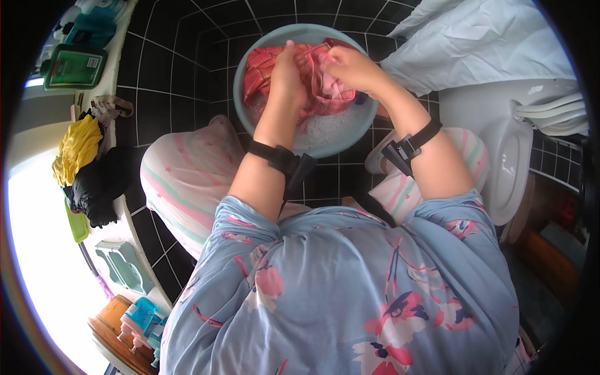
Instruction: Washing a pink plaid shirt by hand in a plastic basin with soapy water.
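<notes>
A wet red plaid garment (262,72) with a pink inner side is bunched up in a round light-blue basin (364,128). White suds (325,130) float on the water at the basin's near side. My left hand (287,78) is closed on the garment left of the middle, its thumb pointing up and away from me. Across from it, my right hand (357,70) grips the garment's edge near the basin's right rim, with the fingers bent inward. Part of the cloth between the two hands is lifted and folded. The fingertips of both hands are partly hidden.
At right stands a white toilet (505,169), with a pale curtain (475,47) hanging beyond it. The left ledge bears a green bottle (75,67), yellow cloth (80,147), a black bag-like bundle (100,184), a pale green holder (122,267) and pump bottles (139,315). Dark tiles surround the basin.
</notes>
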### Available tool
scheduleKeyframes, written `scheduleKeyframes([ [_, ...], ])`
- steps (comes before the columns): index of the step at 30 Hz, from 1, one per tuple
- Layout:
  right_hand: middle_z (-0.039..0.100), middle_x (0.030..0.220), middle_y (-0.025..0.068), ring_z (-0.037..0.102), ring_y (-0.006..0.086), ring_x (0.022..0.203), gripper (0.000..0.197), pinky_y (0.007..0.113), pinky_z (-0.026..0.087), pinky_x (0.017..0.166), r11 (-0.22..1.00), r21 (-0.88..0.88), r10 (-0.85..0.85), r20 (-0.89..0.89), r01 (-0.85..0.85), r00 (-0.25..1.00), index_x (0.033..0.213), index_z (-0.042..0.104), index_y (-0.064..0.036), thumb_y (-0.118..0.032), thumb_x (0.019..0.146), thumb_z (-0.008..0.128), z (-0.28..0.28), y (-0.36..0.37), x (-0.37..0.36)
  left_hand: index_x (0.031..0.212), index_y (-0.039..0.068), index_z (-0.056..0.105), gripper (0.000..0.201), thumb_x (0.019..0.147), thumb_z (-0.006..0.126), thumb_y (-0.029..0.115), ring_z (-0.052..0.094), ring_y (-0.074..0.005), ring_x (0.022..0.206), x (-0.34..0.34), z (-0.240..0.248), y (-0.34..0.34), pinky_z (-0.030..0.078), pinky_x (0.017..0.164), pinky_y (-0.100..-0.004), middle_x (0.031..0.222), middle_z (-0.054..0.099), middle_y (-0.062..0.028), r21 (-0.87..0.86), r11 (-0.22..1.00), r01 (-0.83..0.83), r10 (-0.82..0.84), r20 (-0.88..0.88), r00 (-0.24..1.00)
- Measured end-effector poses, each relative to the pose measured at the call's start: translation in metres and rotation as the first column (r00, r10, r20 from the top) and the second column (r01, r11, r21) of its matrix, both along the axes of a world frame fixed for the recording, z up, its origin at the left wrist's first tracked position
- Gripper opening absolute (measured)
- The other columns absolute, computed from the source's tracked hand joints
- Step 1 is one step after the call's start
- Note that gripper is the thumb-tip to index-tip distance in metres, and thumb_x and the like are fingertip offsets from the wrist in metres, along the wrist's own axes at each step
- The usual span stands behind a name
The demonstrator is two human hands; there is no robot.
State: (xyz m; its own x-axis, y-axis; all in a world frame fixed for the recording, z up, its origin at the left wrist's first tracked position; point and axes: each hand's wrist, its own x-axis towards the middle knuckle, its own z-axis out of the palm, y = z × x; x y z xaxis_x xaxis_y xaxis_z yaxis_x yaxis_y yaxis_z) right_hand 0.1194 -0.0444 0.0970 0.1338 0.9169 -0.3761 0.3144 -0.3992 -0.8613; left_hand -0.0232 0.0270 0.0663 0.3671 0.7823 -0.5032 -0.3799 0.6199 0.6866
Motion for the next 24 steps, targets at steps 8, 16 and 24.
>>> scheduleKeyframes([
  [8,0.068,0.094,0.0135,0.065,0.0180,0.084,0.030,0.032,0.050,0.073,0.830,0.219,-0.490,-0.156,0.514,0.858,0.110,0.061,0.0009,-0.020,0.088,0.064,-0.032,0.009,0.010,0.086,0.007,0.059,0.022,0.089,0.068,0.028,0.052,-0.0068,0.076,0.001,0.005,-0.020,0.040,0.067,-0.0214,0.081,0.059,0.0007,0.218,0.906,0.362,-0.261,-0.384,0.886],
  [16,0.061,0.080,0.0046,0.056,0.0126,0.073,0.012,0.031,0.047,0.066,0.783,0.299,-0.527,-0.148,0.545,0.837,0.094,0.059,-0.0023,-0.014,0.090,0.059,-0.045,0.006,0.030,0.083,0.001,0.060,0.018,0.092,0.053,0.014,0.064,-0.0170,0.087,-0.005,-0.003,0.004,0.050,0.079,-0.0269,0.101,0.068,-0.0108,0.368,0.913,0.176,-0.214,0.064,0.975],
  [24,0.060,0.089,0.0129,0.063,0.0257,0.079,0.012,0.037,0.049,0.072,0.733,0.668,-0.247,0.091,0.125,0.965,0.100,0.051,-0.0060,-0.009,0.088,0.051,-0.026,-0.016,-0.055,0.078,0.010,0.057,0.043,0.099,0.050,0.047,0.061,-0.0246,0.081,0.000,-0.014,-0.003,0.053,0.085,-0.0402,0.086,0.063,-0.0071,-0.366,0.930,-0.044,0.191,0.376,0.907],
])
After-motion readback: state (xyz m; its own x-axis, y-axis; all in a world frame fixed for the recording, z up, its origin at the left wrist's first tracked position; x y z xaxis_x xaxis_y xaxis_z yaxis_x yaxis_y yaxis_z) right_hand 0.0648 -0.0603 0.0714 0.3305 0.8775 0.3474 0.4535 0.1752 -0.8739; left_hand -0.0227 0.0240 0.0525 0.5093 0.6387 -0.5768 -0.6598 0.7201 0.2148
